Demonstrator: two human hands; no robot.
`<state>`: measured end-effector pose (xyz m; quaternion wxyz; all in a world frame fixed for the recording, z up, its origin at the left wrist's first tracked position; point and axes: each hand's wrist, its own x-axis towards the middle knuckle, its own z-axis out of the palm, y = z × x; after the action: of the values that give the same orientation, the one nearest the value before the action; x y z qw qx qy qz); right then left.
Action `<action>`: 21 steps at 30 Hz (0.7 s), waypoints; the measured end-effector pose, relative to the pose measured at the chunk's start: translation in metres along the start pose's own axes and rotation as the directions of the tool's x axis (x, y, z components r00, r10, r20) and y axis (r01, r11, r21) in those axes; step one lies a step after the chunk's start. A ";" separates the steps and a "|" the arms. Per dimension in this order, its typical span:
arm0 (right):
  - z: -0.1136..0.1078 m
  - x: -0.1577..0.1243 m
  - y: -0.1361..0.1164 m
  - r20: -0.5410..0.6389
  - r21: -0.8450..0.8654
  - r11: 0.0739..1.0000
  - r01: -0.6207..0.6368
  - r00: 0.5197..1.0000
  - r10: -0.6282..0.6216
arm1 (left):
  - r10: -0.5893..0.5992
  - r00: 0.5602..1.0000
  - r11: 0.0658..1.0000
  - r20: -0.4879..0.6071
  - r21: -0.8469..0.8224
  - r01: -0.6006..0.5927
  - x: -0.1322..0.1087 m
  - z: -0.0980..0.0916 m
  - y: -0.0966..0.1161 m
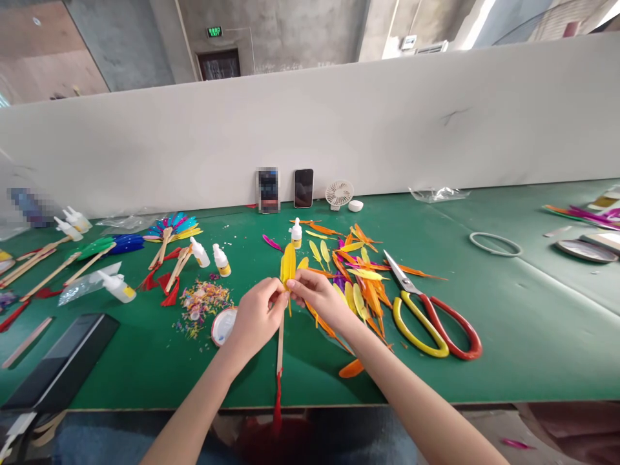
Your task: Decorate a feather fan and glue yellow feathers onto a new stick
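Note:
Upright between my two hands stand yellow feathers point(289, 259) at the top of a flat wooden stick point(279, 345). A red tassel point(278, 394) hangs from the stick's lower end over the table edge. My left hand point(259, 316) is closed, pinching at the feather bases and the stick top. On the other side, my right hand point(317, 294) pinches a yellow feather by its lower part. Fingers hide the exact join. Right of my hands lies a pile of orange, yellow and purple feathers point(371, 294). A white glue bottle point(296, 234) stands just behind.
Red-and-yellow-handled scissors point(426, 316) lie to the right, near a pale ring point(495, 244). Leftward are feather scraps point(203, 303), glue bottles point(221, 260), finished-looking feather fans point(174, 227) and a black box point(62, 361). Phones point(303, 188) and a small fan point(339, 193) line the white partition.

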<state>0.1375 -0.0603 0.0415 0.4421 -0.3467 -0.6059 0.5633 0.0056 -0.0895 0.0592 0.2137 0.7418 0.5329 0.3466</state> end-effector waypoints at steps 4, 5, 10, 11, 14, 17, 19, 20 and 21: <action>0.000 0.001 0.001 -0.099 0.094 0.996 -0.014 0.995 0.023 | 0.029 0.997 1.000 -0.074 -0.004 -0.030 -0.004 0.011 0.004; -0.003 0.002 0.001 -0.151 0.121 0.993 -0.008 0.988 0.026 | 0.055 0.994 0.998 -0.098 0.007 -0.054 -0.007 0.014 0.006; -0.024 0.010 0.003 -0.408 0.178 0.982 0.068 0.913 0.011 | 0.126 0.987 0.992 -0.101 0.007 -0.126 -0.024 0.021 0.006; -0.025 0.010 0.003 -0.392 0.186 0.981 0.057 0.920 0.021 | 0.088 0.992 0.996 -0.094 -0.015 -0.090 -0.026 0.019 0.005; -0.023 0.010 0.002 -0.323 0.216 0.976 0.007 0.944 0.064 | -0.036 0.993 0.996 -0.113 -0.084 0.027 -0.027 0.009 -0.001; -0.018 0.008 0.002 -0.288 0.245 0.968 -0.044 0.950 0.117 | -0.114 0.979 0.987 -0.168 -0.129 0.092 -0.024 -0.001 -0.007; -0.017 0.008 0.003 -0.269 0.264 0.962 -0.071 0.952 0.144 | -0.149 0.972 0.982 -0.184 -0.145 0.123 -0.023 -0.006 -0.013; -0.016 0.007 0.003 -0.260 0.271 0.959 -0.080 0.953 0.154 | -0.157 0.970 0.981 -0.187 -0.145 0.131 -0.022 -0.007 -0.015; -0.016 0.007 0.003 -0.252 0.276 0.957 -0.088 0.954 0.161 | -0.159 0.969 0.981 -0.190 -0.139 0.134 -0.022 -0.009 -0.019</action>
<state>0.1497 -0.0471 0.0387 0.5262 -0.3968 -0.4365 0.6124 -0.0173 -0.1042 0.0463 0.2303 0.6468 0.5823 0.4353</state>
